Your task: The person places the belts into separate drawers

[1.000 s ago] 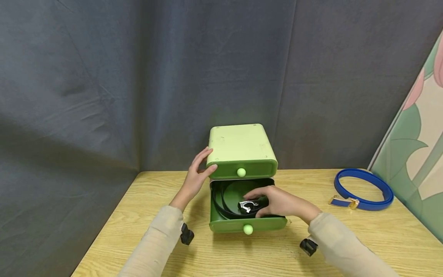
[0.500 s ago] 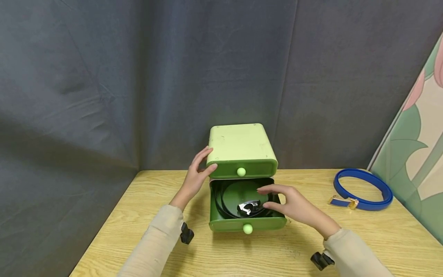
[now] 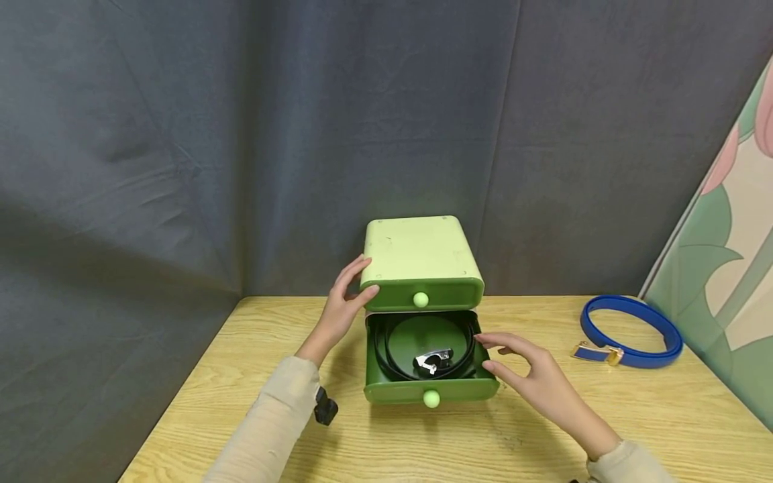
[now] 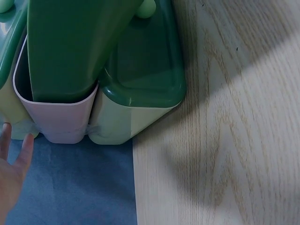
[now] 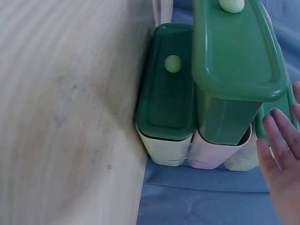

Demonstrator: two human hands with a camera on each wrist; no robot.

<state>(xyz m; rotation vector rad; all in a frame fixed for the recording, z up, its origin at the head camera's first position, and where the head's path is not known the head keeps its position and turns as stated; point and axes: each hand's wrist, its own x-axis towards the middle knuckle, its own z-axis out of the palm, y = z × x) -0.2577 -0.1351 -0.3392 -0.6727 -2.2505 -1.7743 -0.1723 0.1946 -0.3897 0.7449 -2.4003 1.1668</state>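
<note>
A small drawer cabinet [image 3: 419, 248] with a pale green top stands on the table. Its middle drawer [image 3: 398, 393], dark green with a round light green knob, is pulled out. Inside lies a coiled black belt [image 3: 391, 362] with a silver buckle [image 3: 430, 361]. My left hand [image 3: 341, 308] rests against the cabinet's upper left corner, thumb on the front edge and fingers along the side. By the drawer's right wall, my right hand [image 3: 534, 376] is held with fingers extended, holding nothing; whether the fingertips touch the wall I cannot tell.
To the right, a coiled blue belt [image 3: 661, 339] with a gold buckle lies on the wooden table [image 3: 241, 402]. A grey curtain [image 3: 362, 134] hangs behind, and a flower-patterned panel [image 3: 725, 268] leans at the right. In the right wrist view the bottom drawer [image 5: 164, 103] is closed.
My right hand has let go of the black belt and moved right, out of the drawer to its right side. The belt stays coiled inside. My left hand has not moved.
</note>
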